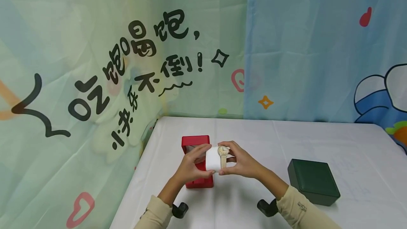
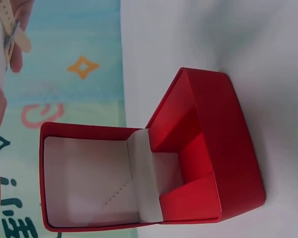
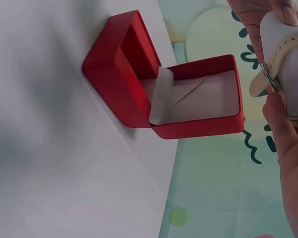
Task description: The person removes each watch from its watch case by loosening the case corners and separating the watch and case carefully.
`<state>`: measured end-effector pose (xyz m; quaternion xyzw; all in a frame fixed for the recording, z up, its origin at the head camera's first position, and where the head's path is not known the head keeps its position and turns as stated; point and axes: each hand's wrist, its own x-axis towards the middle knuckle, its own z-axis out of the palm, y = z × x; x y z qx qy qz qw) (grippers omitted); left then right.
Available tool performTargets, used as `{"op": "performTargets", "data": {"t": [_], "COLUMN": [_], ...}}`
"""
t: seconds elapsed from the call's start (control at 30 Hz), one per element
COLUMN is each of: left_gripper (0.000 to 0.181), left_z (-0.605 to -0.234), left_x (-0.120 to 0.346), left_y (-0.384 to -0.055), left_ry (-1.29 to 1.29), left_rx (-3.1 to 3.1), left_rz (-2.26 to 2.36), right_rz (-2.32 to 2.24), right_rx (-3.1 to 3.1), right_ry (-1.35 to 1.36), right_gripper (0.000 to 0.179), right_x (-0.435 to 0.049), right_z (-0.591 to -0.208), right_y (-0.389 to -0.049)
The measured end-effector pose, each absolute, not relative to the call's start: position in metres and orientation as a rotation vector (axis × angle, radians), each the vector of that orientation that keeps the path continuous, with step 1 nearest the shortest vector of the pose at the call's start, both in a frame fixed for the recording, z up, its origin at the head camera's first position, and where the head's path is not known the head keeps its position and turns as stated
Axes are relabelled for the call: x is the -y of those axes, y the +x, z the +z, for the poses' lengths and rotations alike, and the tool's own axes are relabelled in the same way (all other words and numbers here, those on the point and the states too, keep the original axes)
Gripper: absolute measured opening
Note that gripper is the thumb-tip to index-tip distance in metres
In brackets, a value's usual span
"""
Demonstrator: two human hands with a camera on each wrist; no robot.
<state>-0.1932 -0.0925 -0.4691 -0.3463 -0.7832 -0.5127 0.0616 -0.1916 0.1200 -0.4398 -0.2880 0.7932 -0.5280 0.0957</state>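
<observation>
A wristwatch (image 1: 223,151) with a pale dial and cream strap is wrapped around a white watch cushion (image 1: 212,159), raised in front of the red box. My left hand (image 1: 190,167) grips the cushion's left end, fingers at the top and thumb underneath. From the other side my right hand (image 1: 244,162) holds the watch on the cushion, its thumb by the strap's lower part. In the right wrist view the strap (image 3: 283,52) is threaded through a metal buckle (image 3: 269,78), close to a thumb. Behind the hands stands the red box (image 2: 233,144), its lid raised.
The red box has a white-lined lid (image 3: 208,96) and a hollow red inside. A closed dark green box (image 1: 313,177) sits to the right on the white-covered table (image 1: 254,137). Black wrist devices (image 1: 180,210) show at both sleeves. Printed curtains (image 1: 203,91) hang behind and at left.
</observation>
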Motion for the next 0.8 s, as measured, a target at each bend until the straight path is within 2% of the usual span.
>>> {"op": "performTargets", "data": {"t": [0.4,0.63,0.8], "left_gripper": [0.061,0.061,0.063], "left_z": [-0.437,-0.438,-0.448], "left_x": [0.098,0.099,0.102], "left_y": [-0.175,-0.176,-0.181], "left_ry": [-1.060,-1.103,-1.094], "left_rx": [2.380,2.386,2.413], "left_rz": [-1.616,-1.621,-1.604], "right_rz": [-1.504,-1.498,-1.506], "right_rx": [-2.325,-2.337,-2.451], "right_ry": [-0.890,-0.917,-0.884], "right_gripper": [0.075,0.065,0.049], "right_x": [-0.121,-0.122,-0.123], "right_z": [-0.439,-0.442,-0.447], "right_y": [-0.191,-0.192,-0.193]}}
